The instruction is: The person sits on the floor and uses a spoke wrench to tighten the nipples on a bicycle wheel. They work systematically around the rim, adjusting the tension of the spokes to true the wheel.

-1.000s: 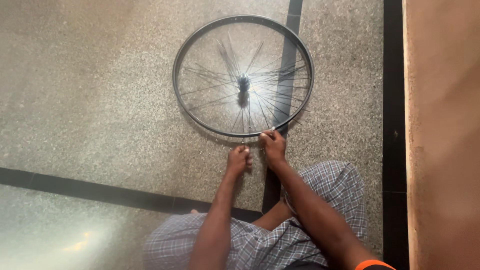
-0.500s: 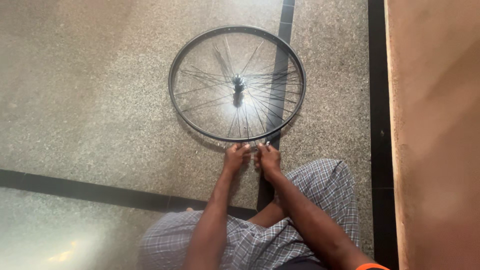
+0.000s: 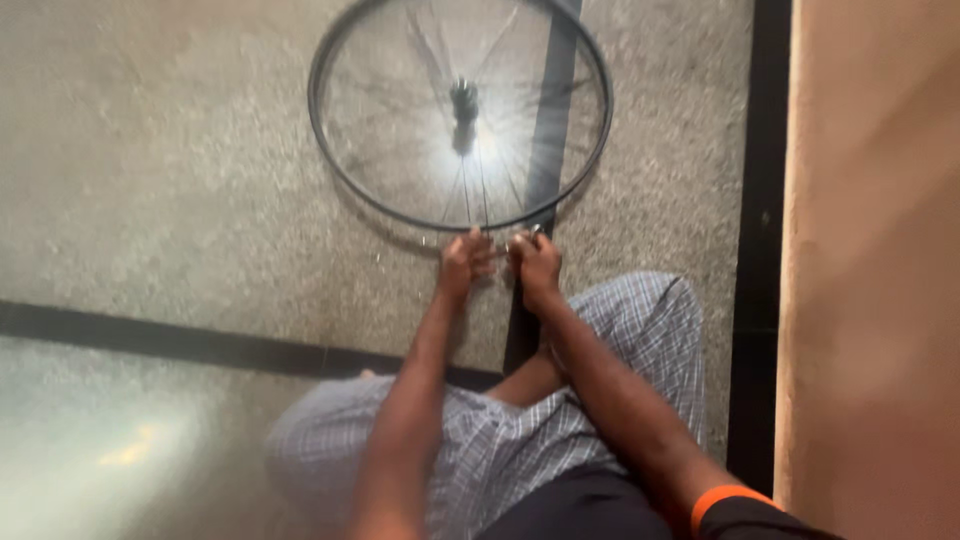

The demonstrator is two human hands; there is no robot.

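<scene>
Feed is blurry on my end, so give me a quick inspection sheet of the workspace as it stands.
Surface: speckled stone floor with dark inlaid strips.
Job's things: bicycle wheel lying flat, spokes and hub visible, no tyre seen.
Clutter: nothing seen.
Grippers: left hand and right hand both at the near rim; grip too blurred to tell.
Cables: nothing seen.
Surroundings: tan wall at right; person seated in checked cloth.
</scene>
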